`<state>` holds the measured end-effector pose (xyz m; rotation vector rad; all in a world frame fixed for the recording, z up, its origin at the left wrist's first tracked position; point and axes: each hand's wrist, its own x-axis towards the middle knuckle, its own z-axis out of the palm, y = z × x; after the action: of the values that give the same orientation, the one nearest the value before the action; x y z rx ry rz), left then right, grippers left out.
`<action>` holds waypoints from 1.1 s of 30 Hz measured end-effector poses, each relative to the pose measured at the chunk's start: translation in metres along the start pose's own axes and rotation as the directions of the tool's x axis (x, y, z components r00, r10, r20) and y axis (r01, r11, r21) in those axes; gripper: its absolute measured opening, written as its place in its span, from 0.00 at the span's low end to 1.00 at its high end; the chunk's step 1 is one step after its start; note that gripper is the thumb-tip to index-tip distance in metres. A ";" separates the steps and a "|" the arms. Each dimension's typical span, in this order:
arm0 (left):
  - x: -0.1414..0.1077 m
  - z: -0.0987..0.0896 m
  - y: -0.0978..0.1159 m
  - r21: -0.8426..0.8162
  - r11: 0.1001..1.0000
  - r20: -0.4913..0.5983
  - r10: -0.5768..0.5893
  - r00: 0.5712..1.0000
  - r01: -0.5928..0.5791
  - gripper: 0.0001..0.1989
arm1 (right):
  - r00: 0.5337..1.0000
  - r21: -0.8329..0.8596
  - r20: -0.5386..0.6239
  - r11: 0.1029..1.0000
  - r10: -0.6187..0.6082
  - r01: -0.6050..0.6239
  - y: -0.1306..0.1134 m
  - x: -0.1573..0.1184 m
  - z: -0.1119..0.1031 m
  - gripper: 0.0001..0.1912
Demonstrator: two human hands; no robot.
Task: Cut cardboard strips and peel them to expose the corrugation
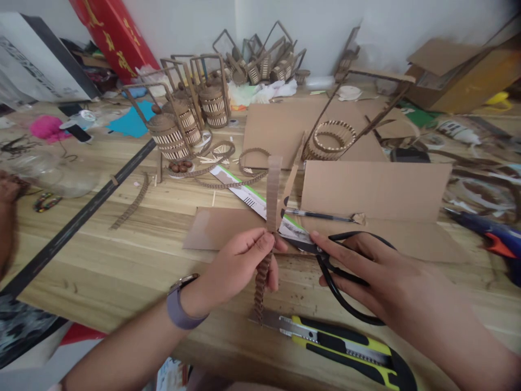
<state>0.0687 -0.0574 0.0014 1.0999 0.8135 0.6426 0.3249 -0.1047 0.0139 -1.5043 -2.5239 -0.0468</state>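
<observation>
At the lower right of the frame, a yellow-and-black utility knife (342, 347) lies on the wooden table (134, 271). Beyond it, at the centre, the left hand (248, 258) pinches a ridged brown strip (264, 277) between thumb and fingers; the strip hangs below the grip and also rises above it. To the right, the right hand (366, 269) grasps black-handled scissors (350, 301), fingers within the loops and index finger extended along the pivot, with the blades at the strip. Behind the hands lie cardboard pieces (374, 190), a pen (325, 215) and a green-edged white strip (244, 193). Farther back, an open slatted basket (331, 140) with a tall handle stands right of centre, lidded baskets (166, 136) stand upper left, and smaller baskets (264, 68) cluster at the wall.
</observation>
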 end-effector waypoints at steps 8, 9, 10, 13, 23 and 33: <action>0.000 0.000 0.001 -0.069 0.997 0.006 -0.022 1.000 0.022 0.19 | 1.000 0.000 -0.010 1.000 0.013 -0.013 -0.001 0.001 0.000 0.27; 0.000 0.000 0.001 -0.074 0.997 0.007 -0.024 1.000 0.025 0.19 | 1.000 -0.006 -0.017 1.000 0.006 -0.006 -0.002 0.001 0.000 0.27; 0.000 0.000 0.002 -0.079 0.997 0.007 -0.026 1.000 0.027 0.18 | 1.000 -0.012 -0.023 1.000 -0.003 0.003 -0.002 0.002 0.000 0.27; 0.000 0.000 0.002 -0.100 0.994 0.014 -0.031 0.999 0.032 0.18 | 0.999 -0.024 -0.041 0.999 -0.024 0.023 -0.002 0.003 0.001 0.27; 0.001 -0.001 0.002 -0.118 0.992 -0.004 -0.045 0.999 0.044 0.17 | 0.999 -0.020 -0.033 1.000 0.002 -0.002 -0.004 0.003 0.002 0.27; 0.001 -0.002 0.002 -0.122 0.991 -0.007 -0.062 0.998 0.061 0.17 | 0.993 -0.067 -0.106 0.997 -0.044 0.037 -0.008 0.005 0.001 0.25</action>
<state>0.0680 -0.0549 0.0022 0.9583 0.8044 0.6388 0.3159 -0.1043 0.0143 -1.4329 -2.4893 -0.2119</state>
